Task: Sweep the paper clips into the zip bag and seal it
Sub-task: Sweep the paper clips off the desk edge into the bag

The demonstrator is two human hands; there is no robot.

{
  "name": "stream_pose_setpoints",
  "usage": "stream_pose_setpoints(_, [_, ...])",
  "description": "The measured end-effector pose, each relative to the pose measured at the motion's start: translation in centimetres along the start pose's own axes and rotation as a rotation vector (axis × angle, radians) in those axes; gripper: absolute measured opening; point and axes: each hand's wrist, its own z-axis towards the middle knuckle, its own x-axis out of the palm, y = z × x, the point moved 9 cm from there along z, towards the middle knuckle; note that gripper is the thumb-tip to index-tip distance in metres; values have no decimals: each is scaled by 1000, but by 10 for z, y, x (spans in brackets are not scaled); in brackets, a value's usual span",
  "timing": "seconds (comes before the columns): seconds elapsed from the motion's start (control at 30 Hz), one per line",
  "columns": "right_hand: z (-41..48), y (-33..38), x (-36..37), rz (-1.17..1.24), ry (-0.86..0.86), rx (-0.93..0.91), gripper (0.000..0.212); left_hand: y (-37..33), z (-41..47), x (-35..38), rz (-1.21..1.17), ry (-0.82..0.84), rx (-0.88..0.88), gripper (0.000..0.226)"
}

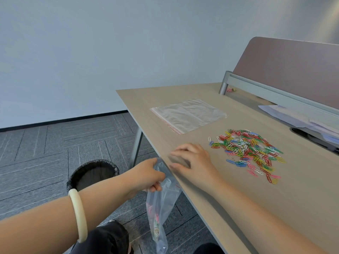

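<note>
Sweeping risks spills: left hand [146, 176] fingers pinch the zip bag [161, 204] below the table [238, 208] edge; right hand [192, 160], fingers loosely apart, could scatter paper clips [247, 151] floorward.

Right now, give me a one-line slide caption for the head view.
Left hand holds the zip bag at the desk edge; right hand rests beside the paper clips.

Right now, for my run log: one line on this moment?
left hand: holds zip bag at desk edge | right hand: on desk | paper clips: piled
</note>
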Motion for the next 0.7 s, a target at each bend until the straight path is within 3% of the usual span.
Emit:
stream_pose_setpoints(0.1, [-5, -35, -30, -143, -58, 107, 49, 2, -1, 0, -1, 4, -4, 65])
stream_pose_setpoints(0.2, [-14, -98, -59, -368, -36, 343, 77, 4, -1, 2, 4, 5, -24, 69])
stream_pose_setpoints(0.3, [-21, -145, -66, -386, 15, 540, 98, 4, -3, 5, 51, 16, -38, 75])
stream_pose_setpoints(0.4, [-5, -161, -58, -383, 72, 552, 106, 5, -5, 8, 111, 26, -54, 81])
stream_pose_setpoints(0.53, [21, -171, -49, -360, 152, 529, 102, 1, -5, 6, 136, 26, -53, 81])
stream_pose_setpoints(0.7, [33, -152, -45, -311, 130, 361, 71, 0, 0, 2, 134, 17, -59, 80])
